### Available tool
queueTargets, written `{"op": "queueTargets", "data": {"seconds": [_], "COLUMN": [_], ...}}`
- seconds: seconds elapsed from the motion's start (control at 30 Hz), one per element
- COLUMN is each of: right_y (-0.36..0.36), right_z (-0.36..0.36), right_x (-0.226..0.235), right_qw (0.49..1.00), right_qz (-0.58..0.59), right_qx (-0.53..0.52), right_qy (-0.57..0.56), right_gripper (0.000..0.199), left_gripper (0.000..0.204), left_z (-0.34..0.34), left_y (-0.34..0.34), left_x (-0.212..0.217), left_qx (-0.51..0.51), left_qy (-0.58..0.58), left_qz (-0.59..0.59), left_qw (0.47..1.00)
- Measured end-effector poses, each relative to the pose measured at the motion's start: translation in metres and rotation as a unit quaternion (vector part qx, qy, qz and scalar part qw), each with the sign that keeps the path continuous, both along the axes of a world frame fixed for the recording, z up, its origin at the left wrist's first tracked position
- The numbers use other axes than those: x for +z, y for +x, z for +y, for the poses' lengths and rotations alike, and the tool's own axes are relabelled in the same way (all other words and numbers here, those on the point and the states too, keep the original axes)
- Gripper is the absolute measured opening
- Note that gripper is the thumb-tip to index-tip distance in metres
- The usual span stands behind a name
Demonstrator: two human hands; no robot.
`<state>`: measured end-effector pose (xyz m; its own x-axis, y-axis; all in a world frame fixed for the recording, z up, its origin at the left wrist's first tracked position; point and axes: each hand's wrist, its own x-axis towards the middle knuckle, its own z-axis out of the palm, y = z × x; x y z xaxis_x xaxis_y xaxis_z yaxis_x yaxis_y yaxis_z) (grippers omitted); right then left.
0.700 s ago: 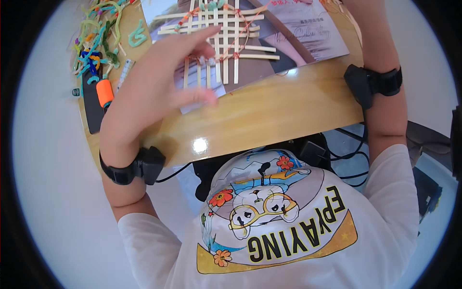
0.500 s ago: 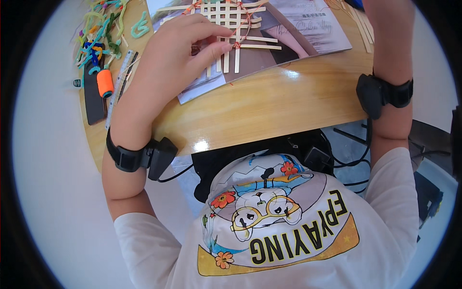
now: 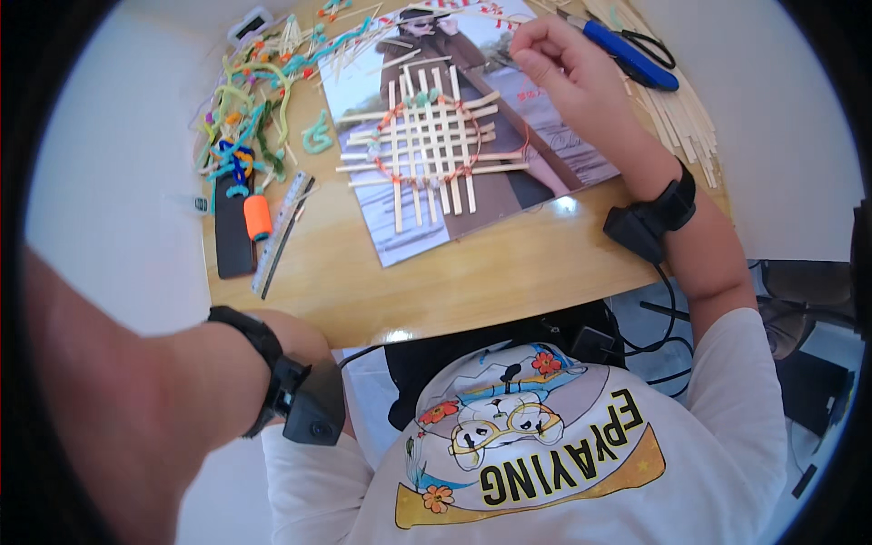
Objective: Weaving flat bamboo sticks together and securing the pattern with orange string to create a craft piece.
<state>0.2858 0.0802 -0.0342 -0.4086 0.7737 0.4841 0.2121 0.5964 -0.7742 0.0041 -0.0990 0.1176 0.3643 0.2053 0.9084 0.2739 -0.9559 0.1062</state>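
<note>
A square woven mat of pale flat strips (image 3: 434, 136) lies on a magazine, its strip ends sticking out on all sides. Orange-red thread and bits of green fuzzy stem form a ring on it. My right hand (image 3: 565, 68) hovers beyond the mat's upper right, over the magazine (image 3: 495, 195). Its fingers are curled with thumb near index; anything between them is too small to make out. Raised close to the camera at the lower left is my left hand (image 3: 95, 381), large and blurred, its fingers not visible. The left hand touches neither mat nor table.
Tangled coloured pipe cleaners (image 3: 263, 100) lie at the back left, beside an orange thread spool (image 3: 258, 218), a dark flat case (image 3: 232, 227) and a ruler (image 3: 280, 238). Blue-handled scissors (image 3: 636, 59) and loose strips (image 3: 686, 132) lie at the right. Straps with cables circle both wrists.
My left hand has left the mat and come up toward the lower left. My right hand has moved down and left, nearer the mat. The view has shifted, showing more of the table.
</note>
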Motion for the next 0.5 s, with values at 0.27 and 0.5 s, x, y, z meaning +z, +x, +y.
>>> {"op": "queueTargets", "data": {"seconds": [0.27,0.5], "right_y": [-0.004,-0.001], "right_z": [0.001,-0.003], "right_x": [-0.008,0.000], "right_qw": [1.000,0.998], "right_qz": [0.011,-0.044], "right_qx": [-0.007,0.002], "right_qy": [0.022,-0.046], "right_gripper": [0.009,0.007], "left_gripper": [0.019,0.018], "left_z": [-0.003,-0.020], "left_y": [0.007,0.004], "left_x": [-0.001,0.016], "left_qx": [-0.047,-0.035], "left_qy": [-0.063,-0.016], "left_qz": [0.123,0.100], "left_qw": [0.989,0.994]}}
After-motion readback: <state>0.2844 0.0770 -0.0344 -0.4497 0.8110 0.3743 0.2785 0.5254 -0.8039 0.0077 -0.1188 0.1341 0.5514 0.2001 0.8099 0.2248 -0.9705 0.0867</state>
